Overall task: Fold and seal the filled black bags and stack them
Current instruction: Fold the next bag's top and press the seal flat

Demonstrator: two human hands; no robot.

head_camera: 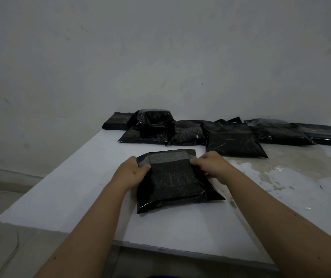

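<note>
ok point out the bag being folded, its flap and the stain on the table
bag being folded (172, 183): head view, middle of its filled body
flap (168, 155): head view, grey strip along the far open end
stain (293, 167): head view, middle of the patch on the table's right side

Glossy black bags (173, 181) lie on a stained white table (76, 189).

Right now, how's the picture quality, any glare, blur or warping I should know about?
Head view: dim, flat light; the near bag reads as a black mass with faint glints, a pale sheen on its flap. Table edges bow from the wide lens. Both hands look sharp; far bags merge together.
</note>
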